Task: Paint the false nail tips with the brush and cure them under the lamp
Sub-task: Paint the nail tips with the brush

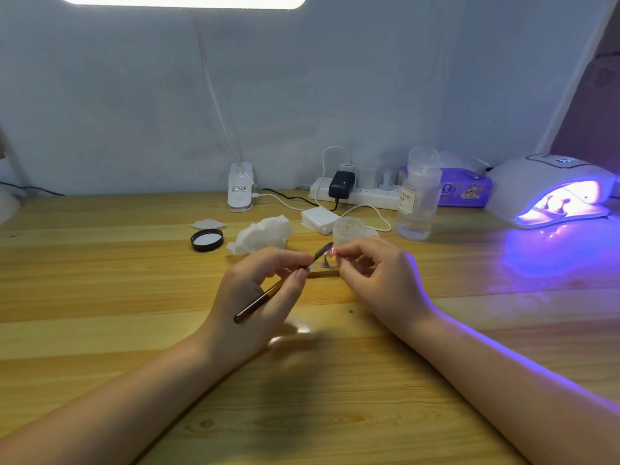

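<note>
Two hands busy above the tabletop (100,263): left hand (255,297) grip pinches the brush (268,293), right hand (375,276) grip pinches a nail tip (330,251); shaky stroke could smear polish onto fingertips.

Brush (268,293) bristles too small to tell; wooden stand (323,272) partly hidden behind fingers (345,263); lamp (550,191) cut by right edge.

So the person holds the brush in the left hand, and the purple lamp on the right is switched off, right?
Not quite. The head view shows the lamp is switched on, glowing purple onto the table. The rest is right: the left hand holds the brush.
</note>
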`<action>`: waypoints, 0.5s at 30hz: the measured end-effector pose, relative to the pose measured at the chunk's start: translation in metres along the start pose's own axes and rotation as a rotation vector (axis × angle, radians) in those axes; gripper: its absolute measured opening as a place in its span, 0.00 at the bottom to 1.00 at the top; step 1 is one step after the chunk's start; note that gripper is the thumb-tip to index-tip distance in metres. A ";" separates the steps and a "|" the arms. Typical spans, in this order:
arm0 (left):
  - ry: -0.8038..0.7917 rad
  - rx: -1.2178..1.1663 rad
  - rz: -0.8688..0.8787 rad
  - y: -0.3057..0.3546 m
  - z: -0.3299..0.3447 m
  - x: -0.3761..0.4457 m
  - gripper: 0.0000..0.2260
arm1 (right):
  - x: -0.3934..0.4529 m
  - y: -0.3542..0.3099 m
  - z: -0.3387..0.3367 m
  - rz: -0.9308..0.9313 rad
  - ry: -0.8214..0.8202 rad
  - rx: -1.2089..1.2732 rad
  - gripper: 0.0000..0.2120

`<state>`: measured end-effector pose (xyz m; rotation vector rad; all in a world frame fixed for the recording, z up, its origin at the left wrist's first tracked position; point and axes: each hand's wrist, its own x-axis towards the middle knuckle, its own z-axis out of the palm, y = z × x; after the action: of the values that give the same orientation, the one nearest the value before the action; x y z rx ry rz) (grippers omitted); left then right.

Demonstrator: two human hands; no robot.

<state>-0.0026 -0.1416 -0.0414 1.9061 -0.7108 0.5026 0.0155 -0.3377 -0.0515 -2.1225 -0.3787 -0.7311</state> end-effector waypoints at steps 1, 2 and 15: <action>-0.004 -0.005 0.013 0.001 0.000 0.000 0.10 | 0.000 0.000 0.000 0.002 0.003 0.001 0.08; -0.010 -0.014 0.026 0.002 0.000 0.001 0.11 | 0.000 0.000 0.000 0.011 0.008 0.005 0.08; -0.020 0.059 0.037 0.003 0.001 0.000 0.10 | 0.000 -0.002 -0.001 -0.010 0.023 -0.040 0.08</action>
<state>-0.0042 -0.1430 -0.0399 1.9581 -0.7534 0.5336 0.0140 -0.3369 -0.0499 -2.1487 -0.3658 -0.7745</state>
